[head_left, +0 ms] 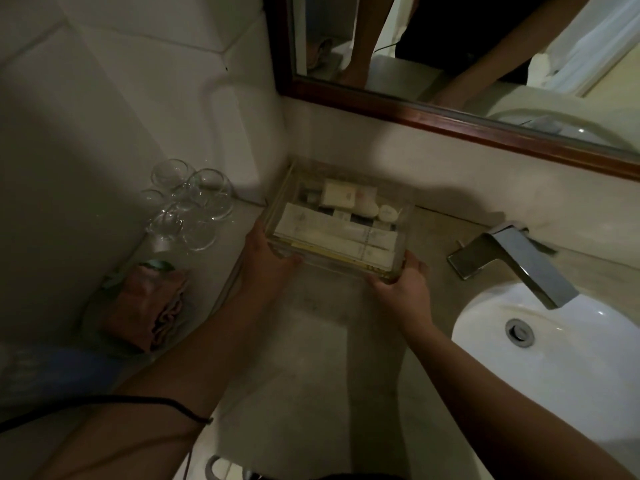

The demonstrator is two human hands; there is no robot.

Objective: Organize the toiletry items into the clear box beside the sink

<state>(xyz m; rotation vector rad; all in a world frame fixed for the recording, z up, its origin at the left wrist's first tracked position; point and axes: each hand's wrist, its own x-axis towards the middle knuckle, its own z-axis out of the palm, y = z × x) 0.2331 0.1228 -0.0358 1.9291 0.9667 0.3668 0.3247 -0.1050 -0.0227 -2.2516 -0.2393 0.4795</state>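
The clear box (407, 207) rests on the beige counter against the back wall, left of the sink. Inside lie several toiletry items: long white sachets (332, 233) along the front, a white soap packet (341, 195), a small round white lid (388, 213) and small bottles at the back. My left hand (266, 254) grips the box's front left corner. At the front right corner my right hand (403, 280) holds the box. Both hands touch the box's walls.
Several upturned drinking glasses (194, 202) stand to the left of the box. A folded pinkish cloth (145, 306) lies on a tray at the left. The chrome faucet (512, 261) and white sink (554, 348) sit to the right. A wood-framed mirror (450, 119) hangs above.
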